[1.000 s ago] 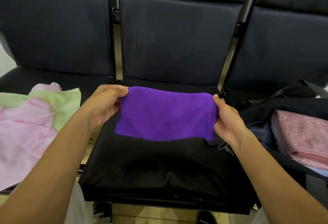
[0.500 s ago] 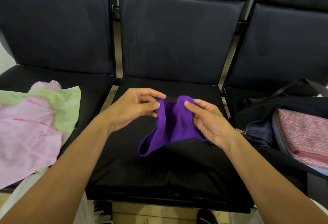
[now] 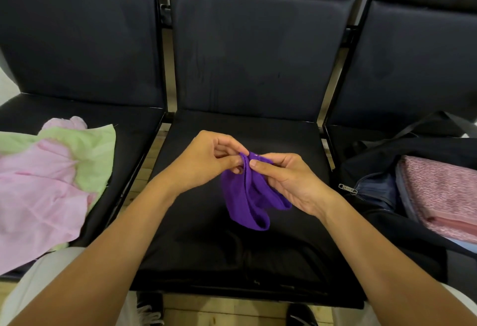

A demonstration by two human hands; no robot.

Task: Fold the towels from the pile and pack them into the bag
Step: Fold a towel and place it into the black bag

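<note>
A small purple towel point(image 3: 247, 196) hangs doubled over above the middle black seat point(image 3: 232, 248). My left hand point(image 3: 209, 160) and my right hand point(image 3: 286, 178) meet at its top edge, and each pinches the cloth between thumb and fingers. The fold sags below them in a loop. On the left seat lies the pile: a pink towel point(image 3: 33, 196) over a light green towel point(image 3: 87, 150). On the right seat an open dark bag point(image 3: 374, 191) holds a folded pink patterned towel point(image 3: 444, 194).
Three dark padded seats with backrests stand in a row, metal frames between them. Pale wooden floor and my shoes point(image 3: 302, 315) show below the front seat edge. The bag's strap point(image 3: 423, 127) lies over the right seat, its zipper pull point(image 3: 348, 189) facing the middle seat.
My hands have come together from holding the purple towel spread wide, folding it in half; its two ends now meet and the middle droops in a loop.
</note>
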